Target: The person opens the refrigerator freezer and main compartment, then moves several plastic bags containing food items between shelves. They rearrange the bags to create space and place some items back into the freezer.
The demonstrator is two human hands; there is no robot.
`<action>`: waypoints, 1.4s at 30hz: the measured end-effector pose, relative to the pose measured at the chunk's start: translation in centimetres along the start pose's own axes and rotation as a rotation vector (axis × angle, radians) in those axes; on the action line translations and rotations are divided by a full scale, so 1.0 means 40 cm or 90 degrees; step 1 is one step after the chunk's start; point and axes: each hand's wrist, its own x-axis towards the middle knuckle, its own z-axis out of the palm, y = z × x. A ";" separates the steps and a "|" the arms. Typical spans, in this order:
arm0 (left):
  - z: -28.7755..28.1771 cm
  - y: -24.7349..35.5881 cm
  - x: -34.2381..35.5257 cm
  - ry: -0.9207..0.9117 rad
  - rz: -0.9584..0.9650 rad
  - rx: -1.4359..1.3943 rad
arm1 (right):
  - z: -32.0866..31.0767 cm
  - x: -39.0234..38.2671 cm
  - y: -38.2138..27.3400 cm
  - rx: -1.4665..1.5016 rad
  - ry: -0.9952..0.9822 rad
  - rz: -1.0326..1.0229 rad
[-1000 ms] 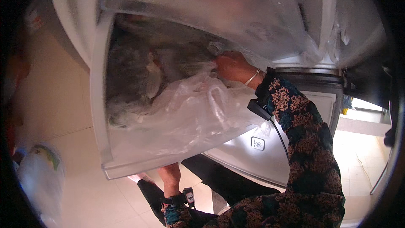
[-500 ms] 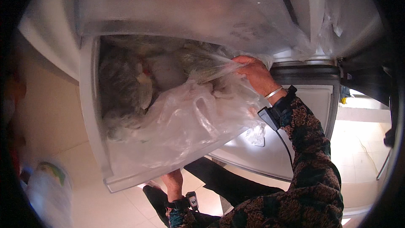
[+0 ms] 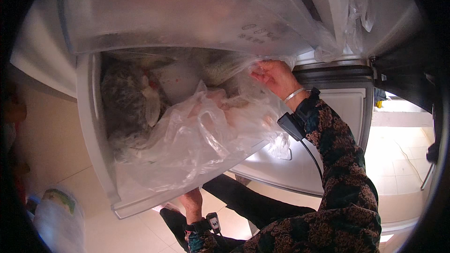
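Observation:
A pulled-out freezer drawer [image 3: 88, 122] holds several packed plastic bags. My right hand [image 3: 275, 77] is at the drawer's back right corner, its fingers closed on the edge of a clear plastic bag [image 3: 239, 72]. Nearer the front lies a white translucent plastic bag [image 3: 197, 129], its handles loose on top and its contents only faintly visible. On the left side is a dark-looking frosty bag [image 3: 124, 89], next to a pale packet [image 3: 176, 82]. Below the drawer's front edge is my left hand [image 3: 191, 201]; its fingers are hidden by the drawer.
Another translucent drawer front [image 3: 187, 14] sits right above the open one. To the right is the opened freezer door [image 3: 344, 117]. A plastic-wrapped bundle [image 3: 58, 215] stands on the tiled floor [image 3: 56, 145] at the lower left.
My right hand has shifted slightly left, and the clear film is less stretched. The white bag's top has bunched up toward the left. My left hand stays under the front edge.

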 end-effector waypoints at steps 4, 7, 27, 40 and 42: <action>0.007 -0.009 -0.001 -0.034 -0.008 -0.001 | 0.065 -0.088 -0.019 -0.289 -0.109 -0.072; 0.005 -0.010 -0.001 -0.031 0.008 0.001 | 0.107 -0.186 -0.029 -0.931 -0.111 -0.635; 0.046 -0.012 -0.035 -0.010 0.043 0.018 | 0.212 -0.073 0.088 -0.819 -0.474 -0.487; 0.055 -0.007 -0.058 0.023 0.072 0.077 | 0.333 -0.256 0.087 -0.957 -0.436 -0.975; 0.062 -0.019 -0.050 -0.051 -0.003 0.111 | 0.344 -0.272 0.098 -0.973 -0.477 -0.933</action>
